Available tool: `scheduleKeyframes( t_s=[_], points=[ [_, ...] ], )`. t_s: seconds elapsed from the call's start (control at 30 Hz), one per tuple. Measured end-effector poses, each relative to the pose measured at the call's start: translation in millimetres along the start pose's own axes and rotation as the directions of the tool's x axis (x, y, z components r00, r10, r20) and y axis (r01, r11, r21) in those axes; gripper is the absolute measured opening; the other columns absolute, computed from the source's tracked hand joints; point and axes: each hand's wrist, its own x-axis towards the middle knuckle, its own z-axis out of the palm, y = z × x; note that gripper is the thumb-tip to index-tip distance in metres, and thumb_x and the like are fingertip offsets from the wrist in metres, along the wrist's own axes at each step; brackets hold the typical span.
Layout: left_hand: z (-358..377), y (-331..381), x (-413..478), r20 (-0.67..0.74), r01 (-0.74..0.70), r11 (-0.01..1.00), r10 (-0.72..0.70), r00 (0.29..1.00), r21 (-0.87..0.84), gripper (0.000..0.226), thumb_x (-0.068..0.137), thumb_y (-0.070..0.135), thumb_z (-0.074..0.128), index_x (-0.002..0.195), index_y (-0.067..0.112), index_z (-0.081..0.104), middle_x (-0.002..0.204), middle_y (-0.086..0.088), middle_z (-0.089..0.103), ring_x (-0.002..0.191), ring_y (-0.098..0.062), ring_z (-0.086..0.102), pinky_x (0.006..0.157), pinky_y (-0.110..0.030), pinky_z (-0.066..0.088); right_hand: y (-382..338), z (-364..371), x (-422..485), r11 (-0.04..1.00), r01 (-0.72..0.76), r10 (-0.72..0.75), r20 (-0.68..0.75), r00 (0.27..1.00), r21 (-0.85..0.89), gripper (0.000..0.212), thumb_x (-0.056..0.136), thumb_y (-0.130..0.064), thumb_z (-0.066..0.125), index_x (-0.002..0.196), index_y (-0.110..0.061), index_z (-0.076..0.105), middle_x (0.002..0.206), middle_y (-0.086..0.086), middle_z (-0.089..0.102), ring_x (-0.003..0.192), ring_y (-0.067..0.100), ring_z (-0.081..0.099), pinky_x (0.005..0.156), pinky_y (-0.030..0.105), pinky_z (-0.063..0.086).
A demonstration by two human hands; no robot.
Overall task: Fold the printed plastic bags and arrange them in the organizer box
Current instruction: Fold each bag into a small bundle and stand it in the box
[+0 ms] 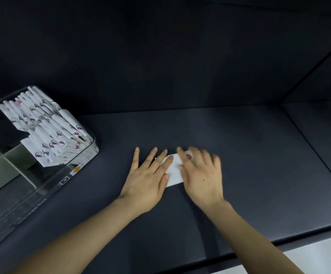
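Pressing flat: left hand (147, 176), fingers spread straight, pins the white printed plastic bag (174, 174) on the dark table (259, 165), centre near. Right hand (201, 175), blurred, lies open-palmed over its right end.

Judgement: film thin, light, slippery, likely to spring open; best pinched at the folded edge.

Folded bags (47, 131) stand in the clear organizer box (77, 168), far left. Cartoon-face print; box-wall lettering too faint to read.

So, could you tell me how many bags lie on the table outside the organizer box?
1: the printed bag lies at centre, pressed under the left hand and right hand; another could hide beneath.
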Motion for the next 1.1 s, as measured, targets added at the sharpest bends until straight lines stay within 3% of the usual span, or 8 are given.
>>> scheduleKeyframes(
  t_s=[0.1,0.33,0.5,0.63,0.83,0.93,1.03,1.1],
  points=[
    [0.4,0.5,0.1,0.021,0.033,0.999,-0.033,0.999,0.005,0.063,0.103,0.038,0.002,0.143,0.014,0.045,0.149,-0.004,0.042,0.140,-0.026,0.035,0.110,-0.058,0.012,1.1,8.6,-4.4,0.997,0.056,-0.066,0.212,0.975,0.053,0.058,0.103,-0.038,0.010,0.139,-0.012,0.047,0.144,0.003,0.048,0.136,0.028,0.040,0.110,0.050,0.016],
    [-2.9,1.9,2.4,-0.007,0.033,0.999,-0.033,0.999,0.000,0.052,0.101,0.035,0.018,0.143,0.016,0.043,0.148,-0.004,0.043,0.139,-0.026,0.036,0.109,-0.058,0.012,18.7,7.1,-15.6,0.991,-0.134,0.125,0.303,0.945,0.008,0.073,0.092,-0.050,-0.020,0.149,-0.018,0.012,0.157,-0.004,0.019,0.147,0.022,0.014,0.117,0.050,-0.003],
    [-1.0,4.4,2.1,0.009,0.069,0.998,-0.069,0.998,-0.005,0.055,0.103,0.037,0.011,0.143,0.017,0.044,0.148,-0.003,0.043,0.139,-0.026,0.036,0.109,-0.058,0.012,8.6,-5.2,-16.3,0.933,-0.361,0.359,0.067,0.931,0.017,0.044,0.090,-0.033,0.038,0.095,-0.006,0.072,0.107,0.010,0.068,0.093,0.036,0.064,0.077,0.044,0.049],
    [-0.1,8.1,0.4,-0.010,0.090,0.996,-0.090,0.996,-0.021,0.052,0.101,0.037,0.021,0.142,0.017,0.045,0.148,-0.005,0.043,0.139,-0.028,0.035,0.110,-0.059,0.009,-4.1,-17.1,-4.7,0.707,-0.626,0.574,0.251,0.779,0.328,0.029,0.085,-0.020,0.053,0.059,-0.016,0.041,0.067,-0.001,0.044,0.063,0.019,0.040,0.051,0.025,0.025],
    [-0.5,9.3,0.5,-0.019,0.092,0.995,-0.093,0.996,-0.032,0.052,0.101,0.038,0.021,0.142,0.017,0.045,0.147,-0.005,0.044,0.139,-0.028,0.036,0.109,-0.059,0.009,7.7,-32.4,17.9,0.446,-0.802,0.559,0.575,0.597,0.398,0.045,0.075,-0.016,0.060,0.051,-0.019,0.022,0.052,-0.003,0.021,0.054,0.018,0.019,0.051,0.028,0.015],
    [-2.3,8.1,0.0,0.006,0.099,0.991,-0.099,0.995,-0.086,0.053,0.102,0.041,0.019,0.143,0.018,0.043,0.147,-0.004,0.045,0.139,-0.026,0.036,0.110,-0.056,0.009,2.9,-36.0,14.2,0.472,-0.730,0.526,0.507,0.683,0.494,0.037,0.079,-0.012,0.058,0.055,-0.015,0.030,0.053,0.000,0.029,0.051,0.019,0.026,0.048,0.028,0.023],
    [-16.2,4.5,-0.3,-0.013,0.156,0.923,-0.172,0.985,-0.353,0.060,0.094,0.048,0.028,0.146,0.021,0.037,0.147,0.001,0.044,0.139,-0.018,0.035,0.117,-0.036,0.005,-3.3,-44.9,8.3,0.232,-0.664,0.469,0.516,0.716,0.711,0.010,0.087,-0.003,0.059,0.078,-0.005,0.055,0.073,0.005,0.066,0.060,0.015,0.061,0.058,0.032,0.053],
    [-33.9,0.3,-1.2,0.036,0.253,0.742,-0.295,0.955,-0.621,0.059,0.093,0.048,0.039,0.147,0.026,0.033,0.141,0.006,0.049,0.130,-0.010,0.043,0.113,-0.022,0.018,-1.6,-54.0,7.9,0.155,-0.620,0.349,0.545,0.762,0.769,0.010,0.089,0.003,0.060,0.083,-0.006,0.058,0.078,0.004,0.071,0.061,0.010,0.062,0.057,0.024,0.051]
  ],
)
